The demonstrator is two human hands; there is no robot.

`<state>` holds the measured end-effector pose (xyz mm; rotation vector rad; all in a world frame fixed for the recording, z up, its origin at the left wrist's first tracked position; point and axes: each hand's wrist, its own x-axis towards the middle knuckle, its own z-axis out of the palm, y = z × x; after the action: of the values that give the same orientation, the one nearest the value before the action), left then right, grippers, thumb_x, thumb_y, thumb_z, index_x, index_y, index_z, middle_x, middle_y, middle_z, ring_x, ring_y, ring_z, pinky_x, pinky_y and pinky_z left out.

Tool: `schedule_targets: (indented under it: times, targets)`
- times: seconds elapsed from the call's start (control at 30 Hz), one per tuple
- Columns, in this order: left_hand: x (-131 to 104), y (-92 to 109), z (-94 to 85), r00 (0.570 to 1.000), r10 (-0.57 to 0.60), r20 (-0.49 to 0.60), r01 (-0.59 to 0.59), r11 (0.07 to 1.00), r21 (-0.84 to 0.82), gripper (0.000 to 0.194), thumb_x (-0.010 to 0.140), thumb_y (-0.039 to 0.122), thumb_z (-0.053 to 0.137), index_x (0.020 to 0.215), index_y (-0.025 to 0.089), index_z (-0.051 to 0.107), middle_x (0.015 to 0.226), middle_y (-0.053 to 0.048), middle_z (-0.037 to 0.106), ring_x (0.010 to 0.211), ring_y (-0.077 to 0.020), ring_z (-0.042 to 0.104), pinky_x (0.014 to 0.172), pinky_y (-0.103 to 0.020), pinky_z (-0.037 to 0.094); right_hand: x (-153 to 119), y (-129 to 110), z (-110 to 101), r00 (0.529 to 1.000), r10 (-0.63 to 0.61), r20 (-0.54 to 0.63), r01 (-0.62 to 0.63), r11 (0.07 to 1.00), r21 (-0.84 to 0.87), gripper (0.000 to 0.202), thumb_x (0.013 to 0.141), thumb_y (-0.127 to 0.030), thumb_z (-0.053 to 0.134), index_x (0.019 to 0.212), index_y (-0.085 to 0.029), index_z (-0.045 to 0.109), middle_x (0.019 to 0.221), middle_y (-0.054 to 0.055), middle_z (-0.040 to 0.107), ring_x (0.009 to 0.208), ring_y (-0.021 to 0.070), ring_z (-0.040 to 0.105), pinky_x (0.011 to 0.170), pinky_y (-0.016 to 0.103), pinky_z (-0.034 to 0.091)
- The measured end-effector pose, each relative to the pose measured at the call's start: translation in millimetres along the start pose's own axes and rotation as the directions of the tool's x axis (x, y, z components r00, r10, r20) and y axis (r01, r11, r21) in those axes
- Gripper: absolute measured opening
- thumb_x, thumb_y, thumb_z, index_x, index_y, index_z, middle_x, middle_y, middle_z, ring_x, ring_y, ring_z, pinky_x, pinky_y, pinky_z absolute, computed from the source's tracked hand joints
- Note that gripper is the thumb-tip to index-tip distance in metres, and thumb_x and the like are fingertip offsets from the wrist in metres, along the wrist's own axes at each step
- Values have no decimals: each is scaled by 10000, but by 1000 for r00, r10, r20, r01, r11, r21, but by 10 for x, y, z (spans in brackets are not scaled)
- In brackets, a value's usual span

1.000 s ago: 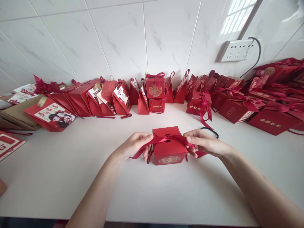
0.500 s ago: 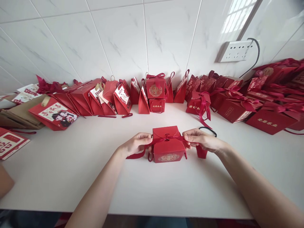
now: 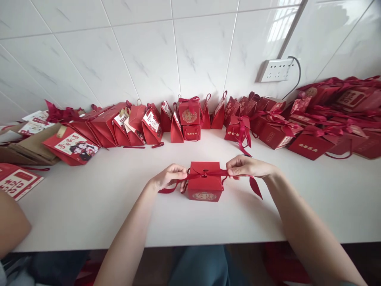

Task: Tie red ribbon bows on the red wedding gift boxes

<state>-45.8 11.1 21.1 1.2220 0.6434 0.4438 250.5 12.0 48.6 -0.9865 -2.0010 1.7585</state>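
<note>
A red gift box [image 3: 205, 186] with a gold emblem on its front stands upright on the white table before me. A dark red ribbon [image 3: 214, 173] crosses its top at the slotted closure. My left hand [image 3: 170, 176] pinches one side of the ribbon close to the box's left edge, and a loose tail hangs below. At the box's right, my right hand [image 3: 248, 166] pinches the other side, its free end drooping past the fingers. Between both hands the ribbon looks taut. Twisted cord handles show at the box's sides.
Several finished-looking red boxes with bows [image 3: 312, 143] are piled at the right. Red triangular boxes [image 3: 152, 126] line the tiled wall. A power strip [image 3: 275, 70] is on the wall. Another person's arm [image 3: 13, 224] rests at the left edge of the table [image 3: 89, 214].
My right hand has drawn its ribbon end farther out from the box, and the ribbon is straighter. The view has shifted slightly, and the other person's arm shows more.
</note>
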Motion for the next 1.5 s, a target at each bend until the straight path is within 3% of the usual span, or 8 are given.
schedule_targets:
  times: [0.27,0.4,0.57,0.77,1.0,1.2,1.3,1.5]
  targets:
    - [127,395,271,986,-167,19,150,924,351,276,719,272,589,536,159,416,591,-59,642,522,-178,631,497,-243,405,111,-336,249,934,-300,-193,264,945,-191,302,813,-427,626,750,-136,676,1028,85,618,795,141,558,674,257,432]
    - [72,395,340,977,-67,-200,148,892,428,276,772,338,548,591,164,434,482,10,520,444,-111,518,457,-214,342,280,-179,483,890,-276,-364,224,958,-179,371,850,-481,541,788,-140,674,764,52,654,668,140,563,599,253,431]
    - [-118,468,469,912,58,-405,183,828,530,249,813,429,537,896,195,514,616,43,522,446,-72,371,417,-196,253,336,-86,643,787,-300,-539,198,950,-241,282,835,-416,561,787,-163,677,800,42,678,711,152,598,656,261,461]
    - [-246,618,646,920,216,-326,180,507,843,153,818,297,506,895,215,609,759,10,584,594,-114,481,531,-222,354,287,-83,638,806,-411,-426,241,885,-398,225,864,-207,424,893,-191,647,924,41,679,811,154,619,744,281,467]
    - [-226,780,891,917,317,-243,210,137,968,192,877,267,477,813,191,641,1050,-26,529,572,-82,490,559,-249,390,309,-40,661,772,-344,-534,232,935,-267,202,813,-242,536,978,-223,422,786,-17,711,677,144,630,680,282,479]
    - [-60,842,931,910,391,-137,168,-44,985,244,917,206,417,845,188,649,876,-18,590,741,-152,550,594,-253,366,305,-43,639,813,-342,-472,250,936,-248,124,795,-168,495,838,-194,608,851,13,721,790,152,667,741,267,486]
    - [1,835,916,890,437,-127,125,34,992,209,913,202,431,871,192,635,906,-9,624,760,-148,561,624,-248,378,312,-34,630,802,-382,-459,266,917,-298,157,786,-142,478,780,-188,627,805,0,702,734,142,642,712,260,479]
    - [96,701,709,823,489,-289,86,395,914,117,880,306,512,875,214,584,864,24,655,753,-137,593,680,-244,424,326,-24,627,787,-405,-465,278,906,-318,151,780,-165,532,792,-203,678,854,13,675,794,154,609,759,276,469]
